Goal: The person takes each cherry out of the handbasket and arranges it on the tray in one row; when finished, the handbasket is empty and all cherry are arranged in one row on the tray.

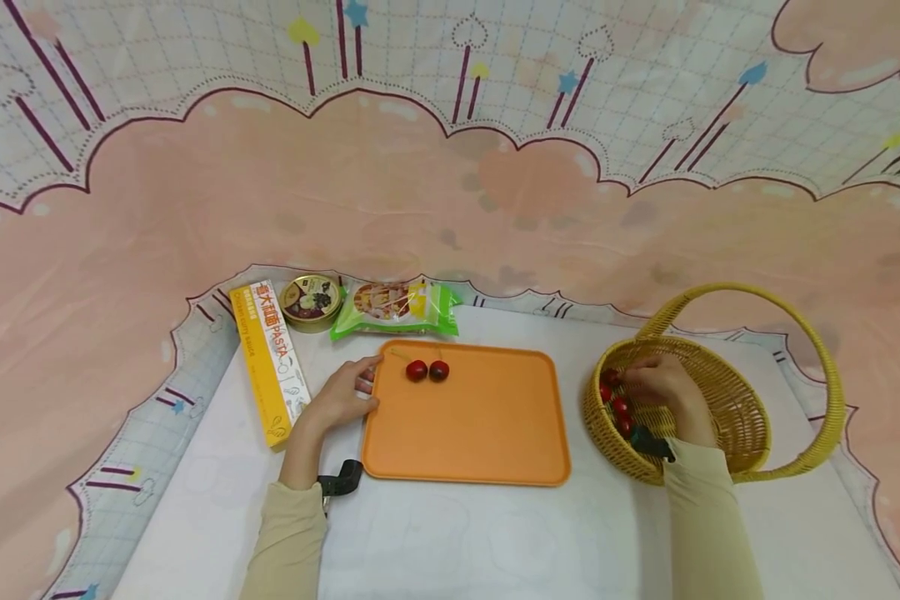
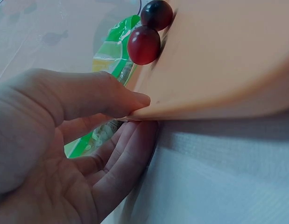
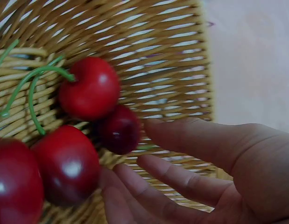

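Observation:
My left hand (image 1: 342,393) pinches the left rim of the orange tray (image 1: 465,425), thumb on top and fingers beneath the edge. Two dark red cherries (image 1: 427,371) with stems sit side by side near the tray's back left corner. Over to the right, my right hand (image 1: 663,385) reaches inside the yellow wicker basket (image 1: 607,437). Several red cherries with green stems lie there, among them a bright one (image 3: 89,88). In the right wrist view, my thumb tip meets the edge of a small dark cherry (image 3: 118,129), the other fingers spread loosely below it.
Behind the tray lie a green snack packet (image 1: 397,308) and a round tin (image 1: 311,302). A yellow and white pasta box (image 1: 270,362) lies left of my left hand. The basket's tall handle (image 1: 832,383) arches out to the right. A patterned cloth (image 1: 450,200) rises behind the table.

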### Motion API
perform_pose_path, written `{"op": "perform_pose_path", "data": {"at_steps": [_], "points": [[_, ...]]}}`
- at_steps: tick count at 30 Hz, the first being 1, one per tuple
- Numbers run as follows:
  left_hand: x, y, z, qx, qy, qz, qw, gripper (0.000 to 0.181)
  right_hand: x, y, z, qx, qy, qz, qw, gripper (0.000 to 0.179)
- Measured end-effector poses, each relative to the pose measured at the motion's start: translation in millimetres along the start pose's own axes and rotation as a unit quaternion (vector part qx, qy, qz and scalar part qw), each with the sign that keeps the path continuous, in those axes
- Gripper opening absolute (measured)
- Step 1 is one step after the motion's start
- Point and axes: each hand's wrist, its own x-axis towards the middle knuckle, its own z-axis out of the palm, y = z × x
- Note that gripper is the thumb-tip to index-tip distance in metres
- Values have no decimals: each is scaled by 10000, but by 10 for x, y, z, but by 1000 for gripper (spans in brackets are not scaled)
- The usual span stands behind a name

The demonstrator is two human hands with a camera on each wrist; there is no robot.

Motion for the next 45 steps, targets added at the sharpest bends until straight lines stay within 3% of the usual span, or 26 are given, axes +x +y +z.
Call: {"op": "perform_pose_path", "data": {"at_steps": [6, 13, 19, 25, 29, 36, 45], "points": [[4, -5, 12, -54, -12, 6, 10000, 69, 29, -62, 89, -98, 98, 357, 9993, 32], [4, 4, 8, -9, -34, -124, 9999, 69, 42, -85, 95, -198, 88, 423, 9989, 33], [-4, 6, 10, -5, -47, -166, 9999, 68, -22, -70, 53, 86, -14, 287, 9995, 25], [-3, 16, 4, 19, -51, -156, 9999, 69, -140, -72, -61, 733, -153, 220, 9969, 13], [-1, 24, -2, 12, -51, -159, 9999, 69, -204, -128, -87, 654, -62, 29, 9978, 14], [-4, 37, -18, -21, -17, -62, 10000, 69, -265, -333, -21, 821, -208, -589, 9947, 44], [4, 17, 2, 4, -41, -112, 9999, 69, -215, -512, 232, 935, -83, -856, 9919, 49]]}}
